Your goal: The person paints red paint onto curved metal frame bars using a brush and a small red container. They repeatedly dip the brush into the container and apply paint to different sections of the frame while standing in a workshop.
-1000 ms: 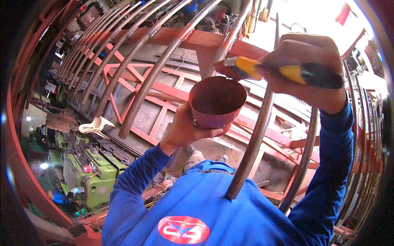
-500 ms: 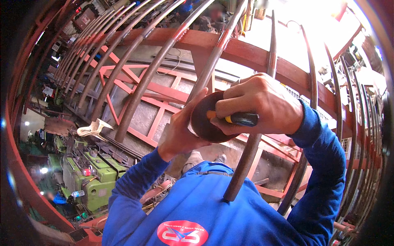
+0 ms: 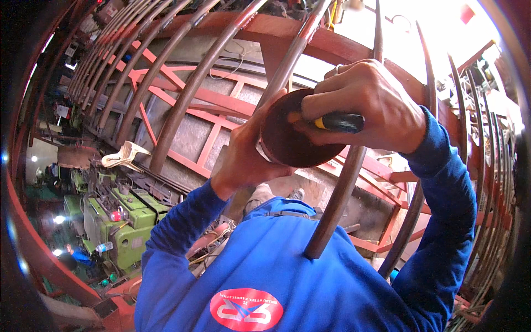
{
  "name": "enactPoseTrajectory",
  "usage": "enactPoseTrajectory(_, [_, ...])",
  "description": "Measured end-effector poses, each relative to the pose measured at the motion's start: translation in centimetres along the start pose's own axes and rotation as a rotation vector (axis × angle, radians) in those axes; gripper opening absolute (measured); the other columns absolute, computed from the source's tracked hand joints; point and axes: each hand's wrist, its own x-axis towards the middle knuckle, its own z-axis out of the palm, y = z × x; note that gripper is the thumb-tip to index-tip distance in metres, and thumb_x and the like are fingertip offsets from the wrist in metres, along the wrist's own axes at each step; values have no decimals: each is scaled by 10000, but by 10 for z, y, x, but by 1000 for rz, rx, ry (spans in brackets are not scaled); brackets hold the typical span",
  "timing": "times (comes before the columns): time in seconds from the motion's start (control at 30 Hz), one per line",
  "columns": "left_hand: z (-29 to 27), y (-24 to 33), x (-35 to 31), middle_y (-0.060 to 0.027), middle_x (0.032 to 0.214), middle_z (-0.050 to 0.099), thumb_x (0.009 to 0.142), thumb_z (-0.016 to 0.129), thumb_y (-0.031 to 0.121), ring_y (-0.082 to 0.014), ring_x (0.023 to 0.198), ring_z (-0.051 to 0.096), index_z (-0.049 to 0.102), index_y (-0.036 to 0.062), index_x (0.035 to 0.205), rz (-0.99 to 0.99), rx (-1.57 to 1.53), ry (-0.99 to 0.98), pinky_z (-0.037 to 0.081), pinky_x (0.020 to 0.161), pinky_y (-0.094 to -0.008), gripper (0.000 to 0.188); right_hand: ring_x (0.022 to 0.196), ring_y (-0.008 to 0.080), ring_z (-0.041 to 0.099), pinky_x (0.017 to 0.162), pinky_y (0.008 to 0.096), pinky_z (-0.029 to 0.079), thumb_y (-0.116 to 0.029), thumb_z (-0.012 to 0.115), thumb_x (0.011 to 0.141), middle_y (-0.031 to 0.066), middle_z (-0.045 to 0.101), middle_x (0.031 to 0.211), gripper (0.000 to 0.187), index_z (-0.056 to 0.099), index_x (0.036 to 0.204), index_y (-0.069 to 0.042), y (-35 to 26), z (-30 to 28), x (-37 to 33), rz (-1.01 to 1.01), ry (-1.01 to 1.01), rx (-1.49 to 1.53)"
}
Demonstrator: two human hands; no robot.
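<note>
My left hand (image 3: 243,152) is wrapped round a round, open can (image 3: 285,138), with its fingers spread along the side. The inside looks coated dark reddish brown, like paint. Over the can's right side, my right hand (image 3: 373,105) is closed on a paintbrush (image 3: 342,122) with a black and yellow handle. The brush points down into the can, and its bristles are not clearly visible. Just below the right hand, a dark brown metal bar (image 3: 340,207) slants down in front of my blue shirt.
Several parallel bars (image 3: 191,91) cross a red-brown beam (image 3: 343,50) ahead of me. Below lie red steel frames (image 3: 207,146). At the left are green machinery (image 3: 119,224), a clear bottle (image 3: 104,247) and a pale chair-like object (image 3: 126,156).
Both hands have shifted up in the picture with the can and brush, the right hand also rightward. More of the can's inside now shows. The bars have shifted slightly in view.
</note>
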Motion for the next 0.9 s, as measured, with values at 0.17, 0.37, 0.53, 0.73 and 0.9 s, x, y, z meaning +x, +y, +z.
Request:
enactPoseTrajectory(0.17, [6, -4, 2, -143, 1261, 554, 483, 864, 107, -252, 1135, 568, 373, 56, 1374, 80, -86, 81, 469, 945, -348, 1018, 605, 274, 594, 547, 381, 454, -176, 700, 700, 94, 600, 653, 137, 622, 755, -78, -1, -3, 0, -55, 23, -72])
enactPoseTrajectory(0.37, [3, -5, -1, -134, 1314, 473, 534, 887, 199, -232, 1205, 478, 304, -2, 1362, -94, -98, -19, 375, 1042, -382, 1032, 548, 195, 566, 507, 318, 439, -145, 777, 683, 40, 576, 612, 140, 682, 774, -97, -5, -27, 2, -173, 147, -74])
enactPoseTrajectory(0.53, [6, 4, 5, -135, 1119, 625, 589, 856, 195, -198, 1012, 619, 473, 0, 1261, 38, -80, 113, 508, 860, -331, 798, 513, 172, 550, 461, 293, 420, -153, 790, 675, 33, 565, 593, 145, 676, 752, -105, -3, -32, -2, -189, 223, -186])
enactPoseTrajectory(0.73, [-1, 2, 9, -152, 1111, 632, 589, 855, 232, -208, 1005, 630, 462, -1, 1277, -73, -31, 1, 508, 865, -340, 826, 507, 156, 550, 434, 277, 411, -144, 805, 667, 32, 571, 589, 215, 656, 813, -94, 1, -43, 0, -258, 189, -286])
enactPoseTrajectory(0.9, [-2, -1, 11, -160, 1100, 637, 583, 855, 263, -216, 1005, 633, 467, 8, 1280, -116, -69, -23, 510, 861, -343, 837, 514, 145, 556, 432, 262, 410, -153, 818, 653, 35, 586, 599, 269, 653, 855, -89, -3, -48, 1, -252, 191, -370])
